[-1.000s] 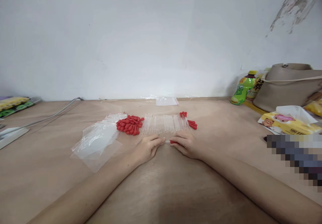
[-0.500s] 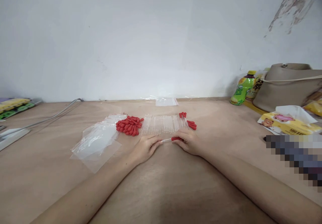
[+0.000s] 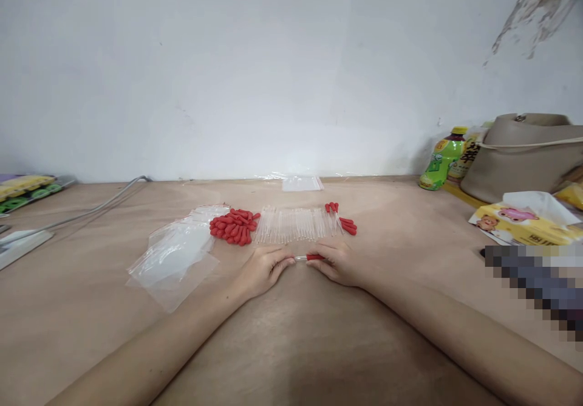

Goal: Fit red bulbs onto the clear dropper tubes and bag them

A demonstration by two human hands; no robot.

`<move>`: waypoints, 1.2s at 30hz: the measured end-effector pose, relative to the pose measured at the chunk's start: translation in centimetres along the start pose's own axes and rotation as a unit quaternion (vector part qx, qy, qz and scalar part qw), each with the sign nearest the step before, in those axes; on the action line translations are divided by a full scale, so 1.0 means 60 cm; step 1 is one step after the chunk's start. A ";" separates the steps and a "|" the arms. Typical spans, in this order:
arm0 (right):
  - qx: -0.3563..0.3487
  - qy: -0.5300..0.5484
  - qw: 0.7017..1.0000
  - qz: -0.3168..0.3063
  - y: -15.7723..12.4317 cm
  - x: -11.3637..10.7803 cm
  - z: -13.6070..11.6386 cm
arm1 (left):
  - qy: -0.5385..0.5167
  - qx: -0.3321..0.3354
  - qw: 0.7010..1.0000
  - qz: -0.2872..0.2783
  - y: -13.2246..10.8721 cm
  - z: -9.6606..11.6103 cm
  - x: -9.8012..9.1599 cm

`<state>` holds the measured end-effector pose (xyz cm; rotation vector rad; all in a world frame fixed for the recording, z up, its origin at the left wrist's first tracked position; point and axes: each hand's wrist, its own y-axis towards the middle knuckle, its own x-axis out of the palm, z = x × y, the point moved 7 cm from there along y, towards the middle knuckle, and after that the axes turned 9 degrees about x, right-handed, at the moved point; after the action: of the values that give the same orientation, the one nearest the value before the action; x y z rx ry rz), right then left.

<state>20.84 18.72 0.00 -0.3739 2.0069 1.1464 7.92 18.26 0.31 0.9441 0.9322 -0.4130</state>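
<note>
Just in front of the row of glass pipettes (image 3: pixel 291 225), my left hand (image 3: pixel 263 271) pinches one clear glass pipette (image 3: pixel 300 258) between thumb and fingers. My right hand (image 3: pixel 340 265) is closed on a red rubber bulb (image 3: pixel 313 257), which meets the pipette's right end. How far the pipette reaches into the bulb is hidden. A heap of red bulbs (image 3: pixel 233 227) lies left of the row. At its right end are a few red-capped droppers (image 3: pixel 332 207), and several more red bulbs (image 3: pixel 348 226) beside them.
Clear zip bags (image 3: pixel 175 263) lie fanned out at left, and another bag (image 3: pixel 301 184) lies by the wall. A grey cable (image 3: pixel 104 204) runs across the left side. At right stand a green bottle (image 3: pixel 443 160), a beige bag (image 3: pixel 523 157) and a yellow tissue pack (image 3: pixel 519 223).
My right hand has shifted slightly left with the bulb, towards my left hand. Less of the pipette shows between the hands. My left hand has hardly moved.
</note>
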 end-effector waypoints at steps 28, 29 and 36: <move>0.485 -0.016 0.868 0.108 -0.050 -0.119 0.304 | -0.024 -0.034 0.999 0.001 0.005 -0.007 0.005; 0.482 -0.016 0.870 0.104 -0.049 -0.110 0.311 | -0.022 -0.032 0.999 0.001 0.005 -0.007 0.005; 0.460 0.003 0.883 0.092 -0.033 -0.082 0.318 | -0.016 -0.032 0.999 -0.005 0.005 -0.006 0.005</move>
<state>34.45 32.81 -3.04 0.3093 2.3603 0.1808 8.10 18.77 0.11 0.8715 0.9159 -0.4035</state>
